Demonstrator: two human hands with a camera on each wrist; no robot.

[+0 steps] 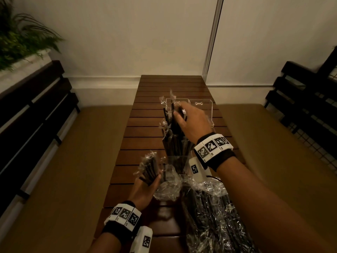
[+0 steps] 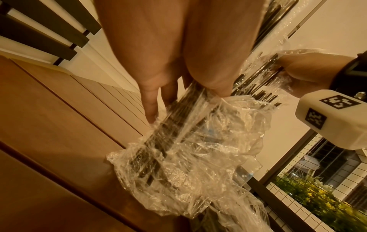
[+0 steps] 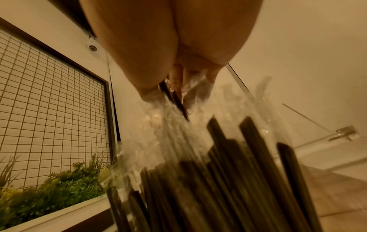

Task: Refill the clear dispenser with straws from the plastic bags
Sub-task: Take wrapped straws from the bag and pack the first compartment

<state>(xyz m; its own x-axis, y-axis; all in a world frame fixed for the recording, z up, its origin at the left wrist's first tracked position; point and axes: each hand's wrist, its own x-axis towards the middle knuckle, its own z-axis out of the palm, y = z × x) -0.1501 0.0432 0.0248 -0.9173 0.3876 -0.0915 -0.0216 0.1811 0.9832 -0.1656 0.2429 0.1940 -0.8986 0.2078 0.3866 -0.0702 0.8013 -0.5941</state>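
Note:
A clear acrylic dispenser (image 1: 177, 166) stands on the slatted wooden table (image 1: 145, 125), its clear lid (image 1: 200, 111) open behind it. Several black wrapped straws (image 1: 174, 143) stand upright in it. My right hand (image 1: 179, 114) pinches the tops of a few of these straws; in the right wrist view the right hand (image 3: 174, 87) pinches a straw by its clear wrapper. My left hand (image 1: 151, 179) grips a small bundle of straws (image 1: 150, 168) in a crumpled plastic bag (image 2: 188, 157), just left of the dispenser. A large bag of straws (image 1: 209, 216) lies near the table's front edge.
Tan cushioned seats (image 1: 63, 170) flank the narrow table on both sides. Dark slatted frames stand at the left (image 1: 36, 110) and right (image 1: 306, 99). A green plant (image 1: 21, 37) sits at the upper left, and a pale wall closes the far end.

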